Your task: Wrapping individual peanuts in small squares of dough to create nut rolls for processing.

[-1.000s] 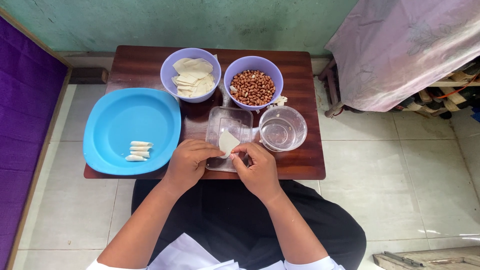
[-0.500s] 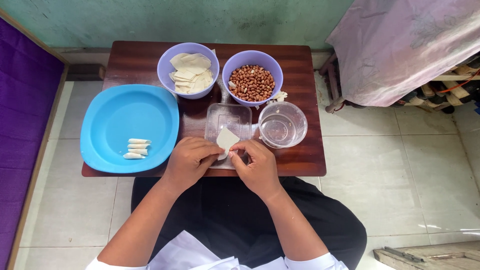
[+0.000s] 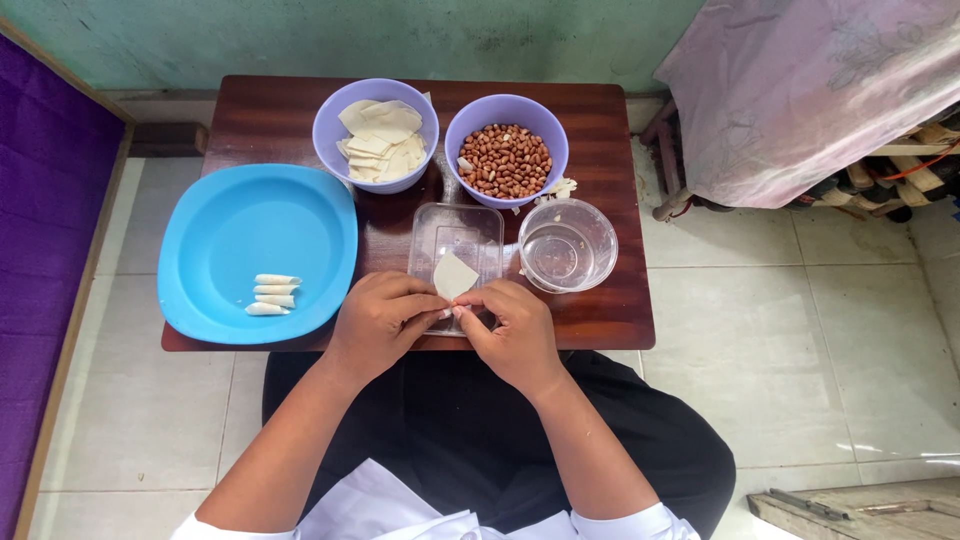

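Both hands are working right at the near edge of the dark wooden surface (image 3: 600, 130), and the change over the last second is small but telling. The left hand (image 3: 380, 322) and the right hand (image 3: 510, 328) are staying pressed close together, fingertips meeting over the clear plastic tray (image 3: 455, 232), both pinched on the lower edge of a small pale pastry wrapper (image 3: 455, 274). Compared with 1 second ago, the wrapper is standing up a little more from the fingers, its upper corner poking out over the tray while the bottom is disappearing into the pinch. That is reading like a fold or roll being started from the near end; whether any filling is inside, I cannot tell.

Everything else is sitting where it was. The blue plate (image 3: 225, 225) is holding 4 finished rolls (image 3: 273, 294) in a neat stack near its front rim. The purple bowl of wrappers (image 3: 376, 128) is well stocked, the purple bowl of peanuts (image 3: 506, 158) beside it is full, and the clear bowl of water (image 3: 566, 245) is standing just right of the tray, untouched.
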